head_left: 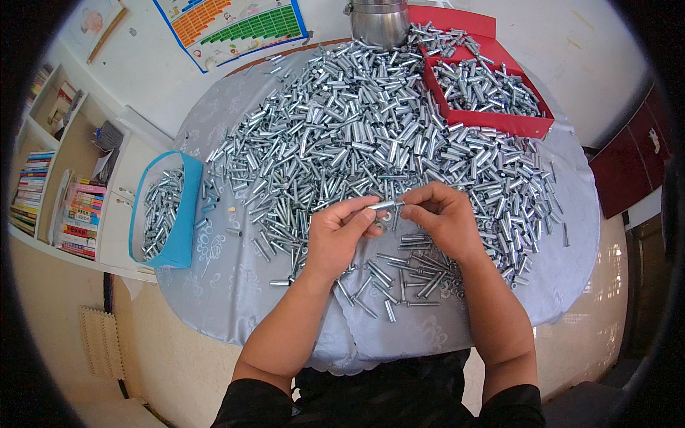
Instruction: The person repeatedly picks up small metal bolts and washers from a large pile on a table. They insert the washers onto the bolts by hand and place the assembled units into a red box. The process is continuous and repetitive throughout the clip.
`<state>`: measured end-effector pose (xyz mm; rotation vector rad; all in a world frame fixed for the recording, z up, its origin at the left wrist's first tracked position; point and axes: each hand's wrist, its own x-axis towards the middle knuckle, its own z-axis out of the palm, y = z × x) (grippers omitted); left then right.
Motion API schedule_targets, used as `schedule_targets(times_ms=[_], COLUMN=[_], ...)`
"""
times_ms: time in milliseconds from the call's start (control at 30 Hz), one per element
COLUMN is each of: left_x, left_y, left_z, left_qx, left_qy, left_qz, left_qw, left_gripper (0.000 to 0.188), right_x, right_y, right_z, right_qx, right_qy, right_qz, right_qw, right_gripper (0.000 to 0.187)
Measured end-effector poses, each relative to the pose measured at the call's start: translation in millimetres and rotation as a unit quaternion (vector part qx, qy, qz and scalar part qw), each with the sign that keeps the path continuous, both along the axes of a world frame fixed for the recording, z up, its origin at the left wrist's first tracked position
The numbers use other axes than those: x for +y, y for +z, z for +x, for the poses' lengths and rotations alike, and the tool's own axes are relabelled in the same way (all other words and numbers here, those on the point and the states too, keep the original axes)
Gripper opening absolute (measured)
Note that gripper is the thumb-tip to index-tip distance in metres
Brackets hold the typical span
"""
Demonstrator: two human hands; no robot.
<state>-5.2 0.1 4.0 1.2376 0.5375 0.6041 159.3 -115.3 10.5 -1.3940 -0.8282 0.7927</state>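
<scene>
Between thumb and fingers, my left hand (337, 234) pinches a shiny metal sleeve (383, 205) held level above the table. At the sleeve's right end, the closed fingertips of my right hand (448, 217) grip a thin metal piece, apparently a bolt; most of it is hidden by the fingers. Beyond both hands spreads a large heap of silver sleeves and bolts (357, 121). Just below my hands lie loose long bolts (428, 274) and a few short sleeves, with small washers or nuts (451, 289) near my right forearm.
A red box (499, 124) full of metal parts stands at the far right, its lid open behind. Next to it is a steel pot (378, 27). At the left edge sits a blue basket (183, 228) of parts. A bookshelf (64, 171) stands beyond the cloth-covered round table (235, 307).
</scene>
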Motion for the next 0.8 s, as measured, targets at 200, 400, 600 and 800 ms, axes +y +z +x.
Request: schedule_targets(times_ms=[200, 400, 600, 800], left_x=[-0.5, -2.3, -2.8, -3.6], left_y=[-0.9, 3.2, 2.5, 1.8], left_z=[-0.1, 0.1, -0.2, 0.2], left_qx=[-0.005, -0.005, -0.008, -0.008], left_qy=[-0.013, -0.035, -0.045, -0.049], left_qz=[0.008, 0.017, 0.024, 0.027], left_qw=[1.0, 0.999, 0.999, 0.998], left_gripper=[0.024, 0.024, 0.024, 0.024], right_x=[-0.4, -2.0, -2.3, -2.6], right_y=[4.2, 2.5, 8.1, 7.0], right_z=[-1.5, 5.1, 2.8, 2.5], right_qx=[0.007, 0.062, 0.071, 0.023], right_qy=[0.003, 0.029, 0.033, -0.002], right_qz=[0.009, 0.029, 0.022, 0.012], right_qw=[1.0, 0.997, 0.997, 1.0], right_gripper=[0.012, 0.011, 0.011, 0.012])
